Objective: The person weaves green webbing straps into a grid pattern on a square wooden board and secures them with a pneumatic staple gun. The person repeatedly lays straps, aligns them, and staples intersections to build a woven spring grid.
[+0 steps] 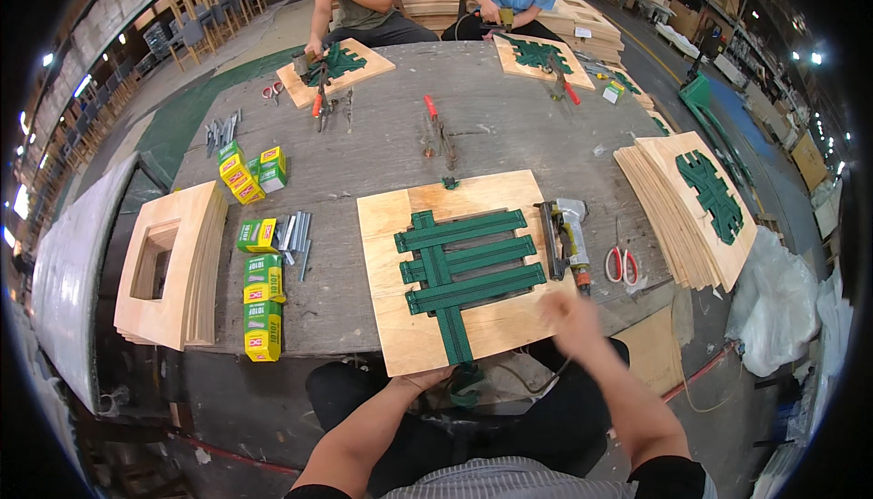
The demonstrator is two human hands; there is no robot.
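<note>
Both hands work at the near side of a wooden board [386, 290] that lies on the table [355, 144] in front of the person. The left hand [430, 378] is at the near edge, its fingers hidden by the board, so I cannot tell whether it grips the board or the strap. The right hand [571, 324] is a blur over the near right corner; whether it is closed or holding anything cannot be told.

Three green straps [482, 268] run across the board's opening, and one long strap [452, 328] crosses them near their left ends and drops over the near edge. To do this step well, the long strap should probably be pulled evenly, flat and square to the others, with one hand bracing the board so that it does not swing. Tension seems best held until the strap is fixed, since slack would likely leave the weave loose.

A staple gun [570, 231] lies just beside the board's right edge, within easy reach, with red-handled scissors [622, 264] beyond it. Staple strips [293, 234] and yellow-green boxes [264, 283] sit to the left. Stacked boards [202, 267] flank the workspace farther out.
</note>
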